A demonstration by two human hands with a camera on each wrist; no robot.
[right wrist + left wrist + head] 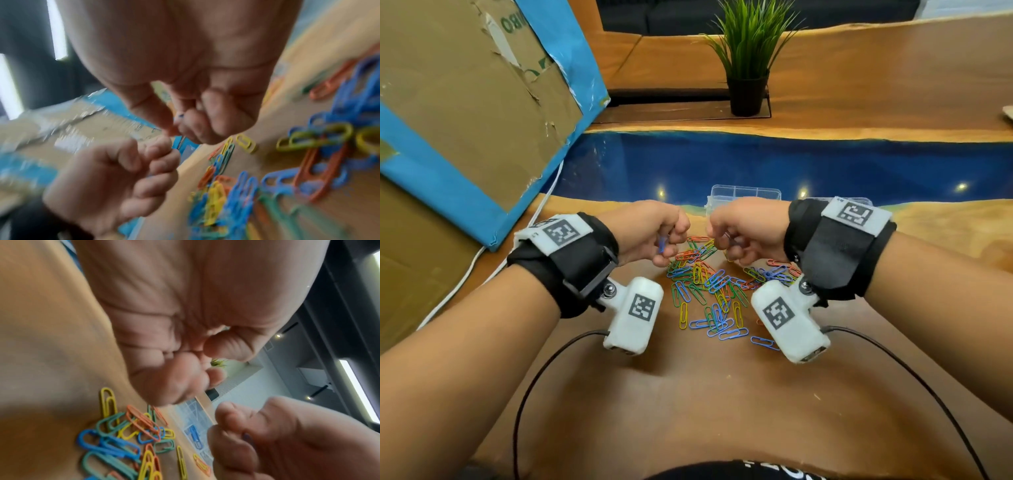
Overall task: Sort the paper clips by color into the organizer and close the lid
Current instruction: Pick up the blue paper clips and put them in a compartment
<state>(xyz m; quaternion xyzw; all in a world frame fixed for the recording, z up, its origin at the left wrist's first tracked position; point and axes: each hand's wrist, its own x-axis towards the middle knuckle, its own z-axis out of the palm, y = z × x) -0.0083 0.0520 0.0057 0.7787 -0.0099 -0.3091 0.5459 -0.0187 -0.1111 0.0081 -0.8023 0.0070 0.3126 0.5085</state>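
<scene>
A loose pile of paper clips [709,284] in blue, green, yellow and orange lies on the wooden table between my wrists. Just beyond it stands the clear plastic organizer [744,195] with its lid open; the left wrist view shows blue clips in one compartment of the organizer [194,434]. My left hand [667,247] hovers over the pile's far left, fingers curled, pinching a blue paper clip [661,245]. My right hand [726,244] is close beside it and pinches another blue clip [180,116] between thumb and fingers. The hands nearly touch.
A big cardboard box with blue tape [476,113] leans at the left. A potted plant [748,68] stands at the back, beyond the blue resin strip [825,164]. Black cables [534,383] trail from the wrist cameras across the near table.
</scene>
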